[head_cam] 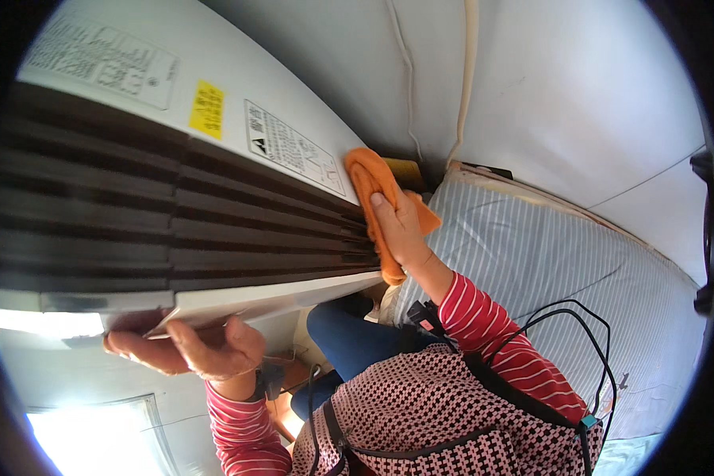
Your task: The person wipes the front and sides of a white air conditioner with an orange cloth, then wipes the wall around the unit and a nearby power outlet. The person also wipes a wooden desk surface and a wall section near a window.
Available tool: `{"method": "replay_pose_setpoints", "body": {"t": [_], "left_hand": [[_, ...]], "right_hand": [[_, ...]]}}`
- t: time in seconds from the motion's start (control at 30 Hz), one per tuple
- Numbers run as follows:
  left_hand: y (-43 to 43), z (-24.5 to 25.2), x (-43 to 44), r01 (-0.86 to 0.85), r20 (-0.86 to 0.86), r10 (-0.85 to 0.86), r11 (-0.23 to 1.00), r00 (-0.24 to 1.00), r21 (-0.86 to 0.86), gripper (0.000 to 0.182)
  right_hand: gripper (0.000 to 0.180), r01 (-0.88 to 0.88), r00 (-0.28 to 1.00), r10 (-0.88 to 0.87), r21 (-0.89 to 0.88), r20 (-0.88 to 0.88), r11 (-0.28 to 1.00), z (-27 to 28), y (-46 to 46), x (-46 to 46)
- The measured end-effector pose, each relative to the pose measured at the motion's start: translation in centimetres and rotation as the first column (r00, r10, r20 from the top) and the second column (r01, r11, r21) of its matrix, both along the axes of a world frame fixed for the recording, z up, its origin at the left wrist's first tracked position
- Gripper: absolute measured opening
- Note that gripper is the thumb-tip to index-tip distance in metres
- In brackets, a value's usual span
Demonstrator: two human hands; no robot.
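A white appliance housing [309, 128], which looks like a floor-standing air conditioner, fills the upper left. Dark brown slats [262, 208] run across its grille. My right hand [400, 229] grips a folded orange cloth [369, 172], pressed against the right end of the slats and the housing's edge. Below the grille is a glossy pale front panel [297, 297]. My left hand [208, 351] is at this panel's lower side, fingers apart and palm turned up. Its fingertips appear to touch the glossy surface, though the contact is partly hidden.
A bed or low platform under a grey striped cover [511, 250] stands on the right, against a pale wall [583, 89]. Two cables [469, 71] hang down that wall. A yellow object [406, 172] sits behind the cloth. Black cords [607, 351] loop beside my right arm.
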State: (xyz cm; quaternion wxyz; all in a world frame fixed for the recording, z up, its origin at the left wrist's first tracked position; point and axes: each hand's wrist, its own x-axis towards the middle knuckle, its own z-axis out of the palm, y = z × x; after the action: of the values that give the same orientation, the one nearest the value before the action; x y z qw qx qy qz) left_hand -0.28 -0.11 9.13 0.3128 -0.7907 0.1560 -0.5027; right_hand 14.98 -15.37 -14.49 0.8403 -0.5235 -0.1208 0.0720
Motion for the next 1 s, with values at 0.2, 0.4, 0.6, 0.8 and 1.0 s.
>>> {"method": "replay_pose_setpoints", "body": {"t": [0.2,0.4,0.6,0.8,1.0], "left_hand": [[-0.4,0.5,0.0,0.005,-0.032,-0.007,0.999,0.999,-0.047,0.063],[-0.7,0.4,-0.2,-0.02,-0.049,0.015,0.996,0.999,-0.089,0.063],[-0.9,0.4,-0.8,-0.102,-0.074,0.098,0.994,0.992,-0.051,0.063],[-0.9,-0.6,-2.0,-0.152,-0.123,0.137,0.981,0.983,-0.124,0.066],[0.5,-2.4,-1.0,0.015,-0.039,-0.021,0.988,0.999,-0.152,0.059]], "right_hand": [[0.046,-0.082,0.952,0.049,-0.097,-0.303,0.992,-14.1,-0.2,2.6],[0.052,-0.131,0.983,0.106,-0.164,-0.153,0.978,-6.9,1.2,8.0],[0.063,-0.053,0.989,0.092,-0.294,0.12,0.954,-1.8,4.2,13.7],[0.056,-0.317,0.936,0.265,-0.229,-0.233,0.92,-6.7,3.0,12.2],[0.055,-0.332,0.936,0.294,-0.211,-0.192,0.919,-3.0,2.4,11.4]]}}
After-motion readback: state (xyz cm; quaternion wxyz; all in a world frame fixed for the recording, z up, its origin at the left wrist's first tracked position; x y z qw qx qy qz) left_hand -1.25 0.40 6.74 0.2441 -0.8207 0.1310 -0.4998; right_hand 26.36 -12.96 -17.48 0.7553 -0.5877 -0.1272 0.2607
